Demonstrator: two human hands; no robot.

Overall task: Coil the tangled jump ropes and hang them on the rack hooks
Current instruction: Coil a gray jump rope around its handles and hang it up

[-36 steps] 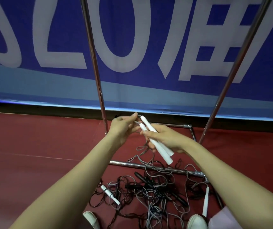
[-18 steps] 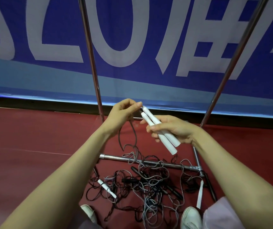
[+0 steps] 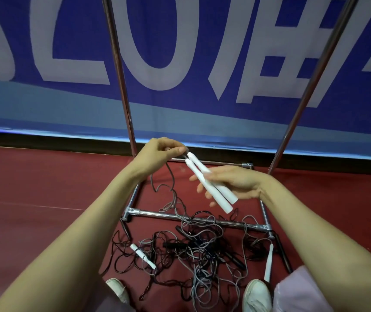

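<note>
Two white jump-rope handles (image 3: pixel 209 181) lie side by side across my right hand (image 3: pixel 231 183), whose thumb and fingers curl round them. My left hand (image 3: pixel 159 152) pinches the dark cord at the handles' top ends. From there the cord (image 3: pixel 171 190) hangs down into a tangled pile of black and grey ropes (image 3: pixel 193 251) on the red floor. The pile lies over the rack's lower chrome bar (image 3: pixel 157 213). Two more white handles, one (image 3: pixel 143 255) at the left and one (image 3: pixel 269 262) at the right, lie in the pile. No hooks are in view.
Two chrome rack uprights, one (image 3: pixel 118 70) at the left and one (image 3: pixel 315 79) at the right, rise in front of a blue banner with large white letters. My white shoes, the left (image 3: pixel 117 289) and the right (image 3: pixel 256 296), stand at the near edge of the pile.
Both hands rose from just above the pile, drawing the cord up out of the tangle. My right hand's fingers have spread looser around the two handles.
</note>
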